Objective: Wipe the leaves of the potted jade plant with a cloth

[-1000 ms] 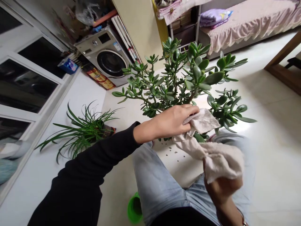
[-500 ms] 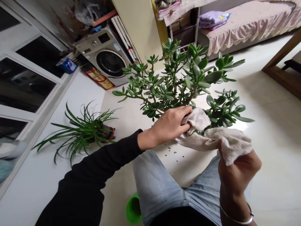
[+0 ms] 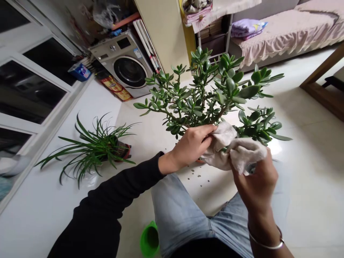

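A pale, crumpled cloth (image 3: 245, 152) spans both my hands in front of a large jade plant (image 3: 201, 102) with thick green leaves. My left hand (image 3: 189, 145), in a black sleeve, pinches the cloth's left end close to the lower branches. The other end is gripped in my right hand (image 3: 258, 182), which wears a silvery bangle at the wrist. Both hands are closed. The cloth and my hands hide most of the plant's pot; only a bit of reddish rim shows below the cloth.
Small pebbles (image 3: 199, 176) lie scattered on the pale floor between my knees. A green bucket (image 3: 149, 239) stands beside my left leg. On the left is a potted spider-like plant (image 3: 94, 148). A washing machine (image 3: 126, 66) and a pink-covered sofa (image 3: 282, 34) stand behind.
My right hand has moved left and slightly up, bringing its end of the cloth closer to my left hand, so the cloth is more bunched. My left hand still grips its end.
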Available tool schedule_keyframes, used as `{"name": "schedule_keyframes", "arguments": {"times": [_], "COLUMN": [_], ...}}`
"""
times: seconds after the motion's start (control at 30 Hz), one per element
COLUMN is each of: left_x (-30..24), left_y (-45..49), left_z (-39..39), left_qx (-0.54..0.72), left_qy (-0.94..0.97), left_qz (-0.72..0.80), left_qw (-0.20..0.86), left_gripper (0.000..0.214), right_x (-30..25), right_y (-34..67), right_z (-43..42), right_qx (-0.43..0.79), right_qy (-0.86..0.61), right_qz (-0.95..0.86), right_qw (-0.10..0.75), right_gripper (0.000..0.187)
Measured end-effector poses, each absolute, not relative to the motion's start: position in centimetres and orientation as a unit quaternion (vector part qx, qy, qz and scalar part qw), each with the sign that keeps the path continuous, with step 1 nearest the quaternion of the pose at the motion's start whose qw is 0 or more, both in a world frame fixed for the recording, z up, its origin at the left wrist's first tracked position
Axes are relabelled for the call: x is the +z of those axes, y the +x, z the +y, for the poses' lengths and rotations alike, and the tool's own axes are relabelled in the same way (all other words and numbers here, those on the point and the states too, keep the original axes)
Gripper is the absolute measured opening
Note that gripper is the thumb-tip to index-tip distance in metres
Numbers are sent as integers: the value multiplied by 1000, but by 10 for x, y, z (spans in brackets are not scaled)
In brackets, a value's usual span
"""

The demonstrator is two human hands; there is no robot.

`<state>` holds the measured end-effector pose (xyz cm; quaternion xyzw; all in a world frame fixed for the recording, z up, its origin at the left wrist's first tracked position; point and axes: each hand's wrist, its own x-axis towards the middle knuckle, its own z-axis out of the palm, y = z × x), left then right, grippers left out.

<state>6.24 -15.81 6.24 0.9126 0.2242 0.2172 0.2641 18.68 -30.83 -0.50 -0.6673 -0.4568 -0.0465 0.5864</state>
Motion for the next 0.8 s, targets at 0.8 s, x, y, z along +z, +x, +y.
{"name": "schedule_keyframes", "arguments": {"times": [0.8], "left_x": [47], "left_y": [48], "left_z": [-169], "left_qx": [362], "left_qy": [836], "left_qz": [236], "left_qw": [338], "left_gripper": [12], "right_x": [-12], "right_y": [183], "right_z": [-328], "right_qx": [-17], "right_qy": [-668], "right_qz": [-406], "right_qw": [624], "right_gripper": [32]}}
